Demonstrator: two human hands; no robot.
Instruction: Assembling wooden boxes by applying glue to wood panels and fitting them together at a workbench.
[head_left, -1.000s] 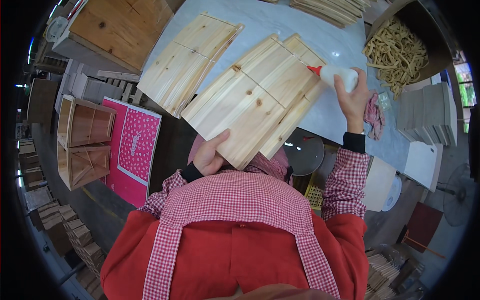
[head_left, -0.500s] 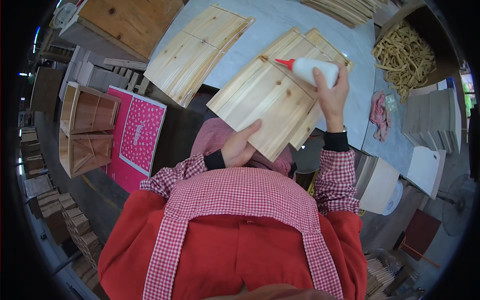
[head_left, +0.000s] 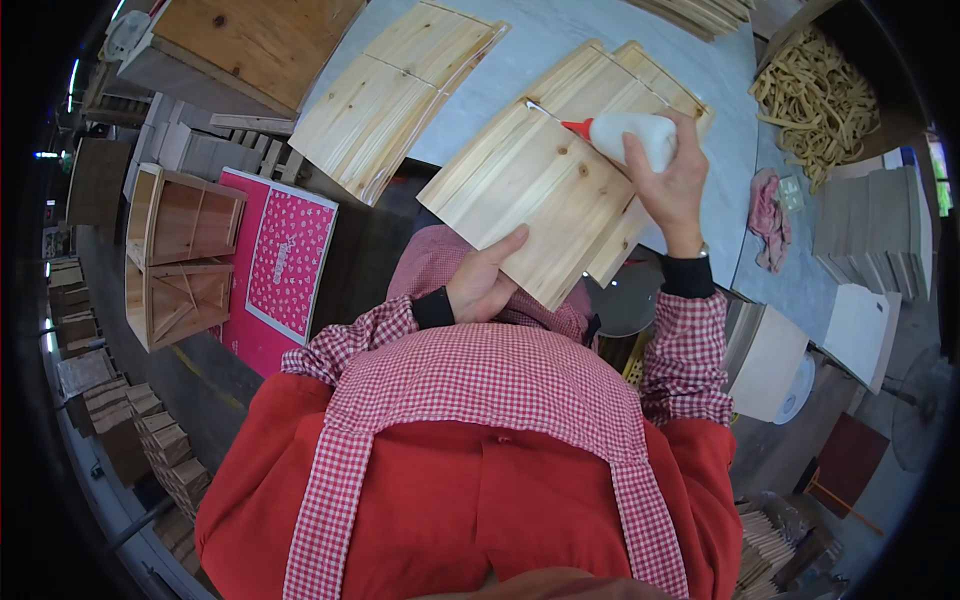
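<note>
Right hand [head_left: 672, 180] has its grip wrapped round a white squeeze bottle [head_left: 635, 138], red nozzle [head_left: 577, 128] pointing left, just above or touching the upper wooden panel [head_left: 530, 190], cannot tell which; a glossy streak [head_left: 543, 109] shows in the panel's crosswise groove, left of the nozzle; left hand [head_left: 482, 283] has its grip closed on that panel's near edge, thumb on top, fingers mostly hidden; panel lies partly over a lower panel [head_left: 670, 88], far ends over the bench [head_left: 735, 90], near ends jutting toward the lap; more panels [head_left: 400, 95] lie on the bench to the left; bottle looks light, soft-walled, probably slick if wet, best held round mid-body, clear of the nozzle; panel looks stiff, fairly light, edges maybe rough, best pinched at the near edge, away from the wet groove.
</note>
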